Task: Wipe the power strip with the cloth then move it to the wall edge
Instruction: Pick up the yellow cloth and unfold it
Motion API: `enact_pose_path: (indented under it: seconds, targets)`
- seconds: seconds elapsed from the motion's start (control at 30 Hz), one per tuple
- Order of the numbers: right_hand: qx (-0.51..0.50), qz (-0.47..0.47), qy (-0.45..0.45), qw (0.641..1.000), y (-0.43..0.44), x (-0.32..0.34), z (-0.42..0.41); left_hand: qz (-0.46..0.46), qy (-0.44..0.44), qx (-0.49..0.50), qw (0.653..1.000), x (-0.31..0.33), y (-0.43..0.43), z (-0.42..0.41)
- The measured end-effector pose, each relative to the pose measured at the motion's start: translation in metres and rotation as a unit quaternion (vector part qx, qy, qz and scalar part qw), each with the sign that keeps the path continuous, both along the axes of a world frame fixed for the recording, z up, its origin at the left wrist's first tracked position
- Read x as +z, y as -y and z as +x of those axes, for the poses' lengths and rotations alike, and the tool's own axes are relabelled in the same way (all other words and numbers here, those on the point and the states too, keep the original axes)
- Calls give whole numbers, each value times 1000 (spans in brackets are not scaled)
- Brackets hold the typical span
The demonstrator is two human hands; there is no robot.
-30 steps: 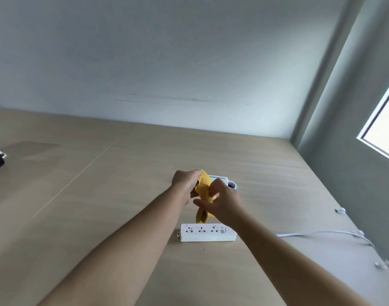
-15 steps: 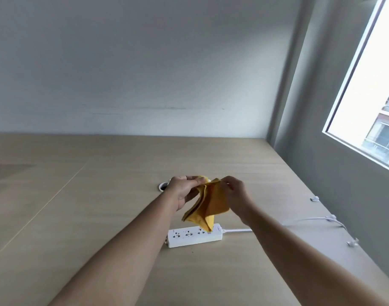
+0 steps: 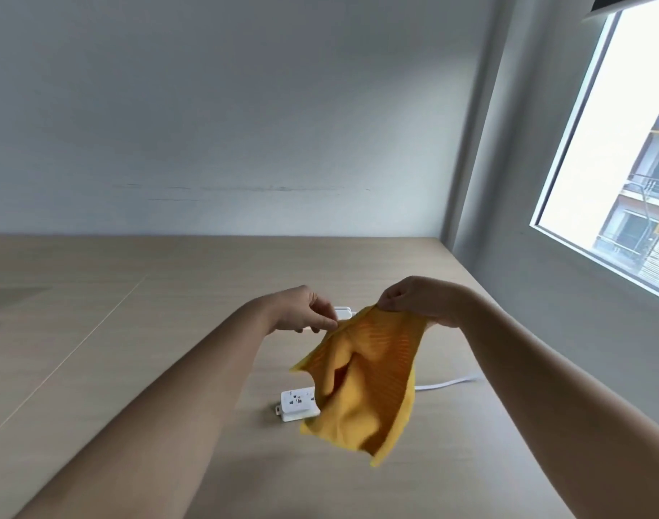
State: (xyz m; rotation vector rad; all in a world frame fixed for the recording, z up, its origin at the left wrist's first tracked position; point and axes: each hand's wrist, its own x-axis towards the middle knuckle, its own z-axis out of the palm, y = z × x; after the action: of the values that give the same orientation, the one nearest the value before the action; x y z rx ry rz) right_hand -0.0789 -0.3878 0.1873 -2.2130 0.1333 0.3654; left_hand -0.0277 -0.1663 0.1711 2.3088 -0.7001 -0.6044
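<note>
The yellow cloth (image 3: 361, 387) is now opened out: a second ago it hung bunched and narrow between the two hands, half a second ago it was partly spread, and at present it hangs as a broad sheet with one vertical fold down its middle. The right hand (image 3: 417, 301) pinches the upper right corner with closed fingers; the left hand (image 3: 305, 309) has fingers drawn narrow at the upper left edge, and contact there appears light. Judgement: the cloth is being readied, and wiping has not begun, since no part of it is pressed on the power strip (image 3: 298, 404). That white strip lies flat on the desk near the centre, its left end visible and the rest screened by the hanging cloth; its white cable (image 3: 447, 383) runs off to the right. It remains well apart from the far wall (image 3: 245, 125), so the move to the wall edge is outstanding. The desk (image 3: 114, 331) is pale wood with a fine seam line running diagonally at left. A small white object (image 3: 342, 312) sits behind the left hand, unidentifiable. A window (image 3: 619, 162) opens in the right wall.
</note>
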Motion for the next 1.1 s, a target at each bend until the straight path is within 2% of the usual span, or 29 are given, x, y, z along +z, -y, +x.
enact_pose_path:
  seconds: [0.07, 0.17, 0.27, 0.3, 0.37, 0.43, 0.5, 0.57, 0.63, 0.7, 0.8, 0.9, 1.0, 1.1]
  targets:
    - [-14, -24, 41, 999, 6, 3, 2, -6, -16, -6, 1000, 9, 0, -2]
    - [-65, -84, 167, 980, 6, -2, 9, -23, -37, -14, 999, 24, 7, -3]
    - [-157, -186, 290, 925, 0, -13, 13, -49, -48, -32, 997, 39, 20, -5]
    - [-186, -194, 327, 906, -2, -15, 8, -53, -38, -42, 997, 44, 24, -6]
    - [-204, -113, 420, 877, -9, -19, -5, -49, 15, -56, 997, 53, 31, -8]
    - [-163, -6, 451, 877, -18, -27, -18, -70, 64, -54, 994, 61, 35, -10]
    - [-81, 56, 389, 916, -24, -39, -26, -110, 67, -52, 990, 69, 38, -11]
    - [-5, 49, 280, 959, -29, -56, -25, -147, 41, -52, 987, 74, 40, -11]
    - [16, 72, 190, 979, -36, -63, -24, -196, 27, -30, 980, 78, 41, -9]
    - [-2, 128, 135, 983, -42, -58, -24, -255, 40, 22, 966, 77, 41, -2]
    - [-68, 184, 146, 970, -30, -48, -18, -313, 97, 144, 934, 63, 29, 16]
    - [-119, 315, 177, 925, -14, -39, -15, -278, 102, 201, 934, 32, 8, 31]
    - [-150, 405, 183, 883, -7, -38, -9, -227, 24, 186, 956, -5, 1, 28]
    - [-150, 477, 159, 852, -11, -44, -2, -203, -57, 164, 964, -37, 12, 14]
